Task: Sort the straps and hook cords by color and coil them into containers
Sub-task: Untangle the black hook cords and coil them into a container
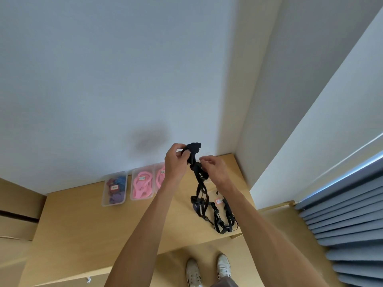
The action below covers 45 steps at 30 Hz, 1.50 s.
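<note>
Hands raised above a pale wooden tabletop (83,214), seen from our head camera. Our left hand (176,162) curls its fingers round the bunched upper end of a black strap (200,183); a wad of the strap sticks up above the knuckles. Our right hand (213,168), just beside it, pinches the same strap a little lower with thumb and forefinger, the remaining fingers loosely bent. From the two hands the strap hangs in tangled loops down to the table, where its lower part lies in a heap (219,216) close to the front edge, beside a small pink label (218,201). Along the wall stand three clear containers: one (114,190) holding blue, red and purple items, a second (142,186) holding coiled pink cords, and a third (160,177), also with pink contents, partly hidden behind our left forearm. White shoes (207,268) show below, and a pleated blue blind (352,224) at right.
</note>
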Tool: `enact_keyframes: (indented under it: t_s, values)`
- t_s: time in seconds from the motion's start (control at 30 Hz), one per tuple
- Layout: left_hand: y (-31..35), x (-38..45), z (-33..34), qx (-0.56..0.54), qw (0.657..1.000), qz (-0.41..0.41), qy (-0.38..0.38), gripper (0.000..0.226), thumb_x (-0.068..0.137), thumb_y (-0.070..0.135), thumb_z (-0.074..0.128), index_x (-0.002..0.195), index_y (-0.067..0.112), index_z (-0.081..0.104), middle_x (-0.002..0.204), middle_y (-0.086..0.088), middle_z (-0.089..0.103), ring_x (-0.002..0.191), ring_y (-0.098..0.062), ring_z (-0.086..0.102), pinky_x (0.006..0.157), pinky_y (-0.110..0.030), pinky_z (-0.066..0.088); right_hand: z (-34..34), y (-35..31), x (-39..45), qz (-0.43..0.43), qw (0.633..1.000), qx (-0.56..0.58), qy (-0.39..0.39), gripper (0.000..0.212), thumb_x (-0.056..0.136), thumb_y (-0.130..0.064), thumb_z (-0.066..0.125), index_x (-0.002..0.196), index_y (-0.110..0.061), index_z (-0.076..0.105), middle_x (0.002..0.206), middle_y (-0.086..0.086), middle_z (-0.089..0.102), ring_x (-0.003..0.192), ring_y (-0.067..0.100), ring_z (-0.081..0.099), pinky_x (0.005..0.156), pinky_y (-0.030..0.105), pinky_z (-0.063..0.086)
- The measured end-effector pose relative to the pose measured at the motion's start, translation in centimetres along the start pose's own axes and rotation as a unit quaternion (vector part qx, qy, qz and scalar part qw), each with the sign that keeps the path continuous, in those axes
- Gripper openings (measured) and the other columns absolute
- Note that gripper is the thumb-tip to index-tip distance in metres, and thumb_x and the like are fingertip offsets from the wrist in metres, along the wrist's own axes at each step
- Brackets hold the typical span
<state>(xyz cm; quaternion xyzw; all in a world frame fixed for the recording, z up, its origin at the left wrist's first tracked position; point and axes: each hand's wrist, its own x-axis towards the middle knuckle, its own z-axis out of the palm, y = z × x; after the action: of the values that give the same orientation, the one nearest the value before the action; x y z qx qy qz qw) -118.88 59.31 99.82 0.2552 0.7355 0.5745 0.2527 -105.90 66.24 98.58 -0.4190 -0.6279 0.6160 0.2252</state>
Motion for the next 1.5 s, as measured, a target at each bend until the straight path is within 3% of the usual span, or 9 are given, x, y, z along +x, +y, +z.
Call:
enact_keyframes:
  t_s: [0.07, 0.2, 0.4, 0.57, 0.8, 0.9, 1.03, 1.23, 1.5]
  values:
    - [0.3, -0.2, 0.0, -0.009, 1.0, 0.006, -0.003, 0.021, 0.083, 0.006, 0.059, 0.1, 0.019, 0.063, 0.08, -0.008, 0.072, 0.065, -0.022, 0.065, 0.069, -0.044, 0.057, 0.4, -0.4, -0.3, -0.014, 0.999, 0.024, -0.039, 0.023, 0.092, -0.032, 0.061, 0.076, -0.016, 0.066, 0.065, -0.01, 0.065, 0.059, 0.006, 0.06, 0.056, 0.02, 0.046]
    - [0.9, -0.5, 0.0, -0.002, 1.0, 0.027, 0.006, 0.032, 0.083, 0.0, 0.058, 0.105, 0.021, 0.066, 0.092, -0.004, 0.07, 0.079, -0.016, 0.068, 0.072, -0.036, 0.056, 1.0, -1.0, -0.7, -0.011, 0.995, 0.016, -0.099, 0.022, 0.089, -0.041, 0.067, 0.099, -0.022, 0.071, 0.091, -0.005, 0.077, 0.085, 0.003, 0.071, 0.067, 0.009, 0.05]
    - [1.0, -0.7, -1.1, -0.042, 0.998, -0.014, 0.054, 0.011, 0.09, 0.013, 0.064, 0.1, 0.019, 0.064, 0.09, -0.006, 0.074, 0.082, -0.018, 0.07, 0.064, -0.031, 0.052, 1.6, -1.5, -0.4, -0.049, 0.997, -0.038, -0.041, 0.022, 0.092, -0.018, 0.051, 0.081, -0.012, 0.069, 0.076, 0.0, 0.074, 0.072, 0.018, 0.067, 0.067, 0.031, 0.053]
    - [1.1, -1.2, -1.5, -0.107, 0.992, -0.054, 0.03, 0.031, 0.084, 0.007, 0.073, 0.11, 0.016, 0.058, 0.095, -0.009, 0.071, 0.081, -0.02, 0.073, 0.062, -0.024, 0.056, 2.4, -1.6, -0.9, -0.064, 0.997, -0.029, -0.02, 0.023, 0.093, -0.015, 0.045, 0.079, -0.01, 0.061, 0.066, -0.007, 0.066, 0.059, 0.011, 0.055, 0.058, 0.033, 0.045]
    - [0.6, -0.9, -2.4, -0.126, 0.987, -0.083, 0.057, 0.021, 0.08, 0.008, 0.073, 0.072, 0.007, 0.053, 0.072, -0.012, 0.059, 0.07, -0.024, 0.069, 0.062, -0.034, 0.06, 2.7, -2.4, -1.2, -0.042, 0.995, 0.016, -0.084, 0.016, 0.081, -0.015, 0.06, 0.096, -0.016, 0.065, 0.083, 0.004, 0.076, 0.076, 0.016, 0.073, 0.066, 0.029, 0.056]
    - [0.3, -1.4, -2.4, -0.03, 0.996, -0.077, -0.014, 0.023, 0.084, 0.029, 0.069, 0.084, 0.005, 0.067, 0.085, -0.017, 0.069, 0.077, -0.022, 0.07, 0.072, -0.041, 0.063, 3.0, -2.5, -1.0, -0.045, 0.998, 0.006, -0.051, 0.017, 0.081, -0.014, 0.061, 0.098, -0.013, 0.067, 0.084, 0.005, 0.075, 0.079, 0.021, 0.074, 0.074, 0.038, 0.06]
    - [0.4, -2.3, -2.6, -0.056, 0.995, -0.054, -0.055, 0.036, 0.082, 0.034, 0.073, 0.111, 0.014, 0.064, 0.092, -0.004, 0.074, 0.074, -0.023, 0.075, 0.068, -0.03, 0.059, 2.9, -2.7, -0.4, -0.035, 0.999, -0.009, 0.035, 0.015, 0.084, -0.021, 0.061, 0.092, -0.01, 0.065, 0.084, 0.004, 0.07, 0.078, 0.022, 0.067, 0.079, 0.045, 0.058]
    - [1.3, -1.5, -2.4, 0.052, 0.998, 0.018, -0.035, 0.006, 0.084, 0.001, 0.067, 0.086, 0.006, 0.071, 0.077, -0.012, 0.074, 0.072, -0.03, 0.07, 0.074, -0.039, 0.059, 2.4, -3.5, 0.0, -0.008, 1.0, 0.027, -0.005, 0.013, 0.089, -0.013, 0.059, 0.101, -0.006, 0.059, 0.091, 0.017, 0.073, 0.083, 0.033, 0.073, 0.084, 0.049, 0.058]
    - [0.9, -0.9, -2.2, 0.029, 0.999, 0.005, 0.02, 0.011, 0.103, 0.014, 0.049, 0.102, 0.004, 0.055, 0.097, -0.018, 0.07, 0.085, -0.03, 0.073, 0.082, -0.051, 0.06, 1.9, -3.6, -0.2, 0.0, 0.997, 0.017, -0.076, 0.034, 0.084, -0.039, 0.073, 0.107, -0.017, 0.063, 0.077, 0.004, 0.073, 0.056, 0.016, 0.055, 0.062, 0.031, 0.05]
